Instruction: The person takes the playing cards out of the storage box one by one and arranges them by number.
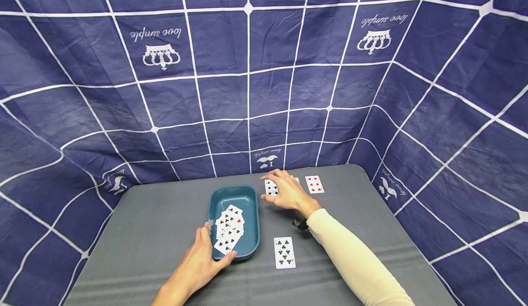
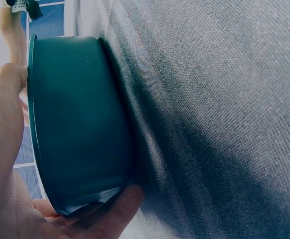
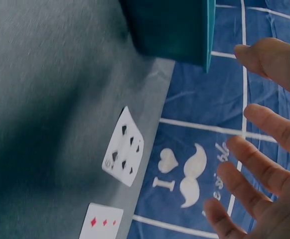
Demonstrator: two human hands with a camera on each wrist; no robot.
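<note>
Beside the near-left corner of a teal tub (image 1: 254, 223), my left hand (image 1: 202, 253) grips its wall, the thumb along the near side. Several playing cards (image 1: 229, 228) lie in an overlapping pile inside the tub. My right hand (image 1: 286, 191) hovers past the tub's right side with fingers spread, nothing held in them. Just under its fingertips lies a spades card (image 1: 270, 188), which looks slightly bent in the right wrist view (image 3: 124, 149). A diamonds card (image 3: 101, 222) lies next to it, mostly covered by the hand in the head view.
A hearts card (image 1: 315, 184) lies face up at the back right. Nearer, a clubs card (image 1: 284, 253) rests on the grey cloth-covered table (image 1: 165, 223). A dark blue checked curtain (image 1: 222, 95) encloses the back and sides.
</note>
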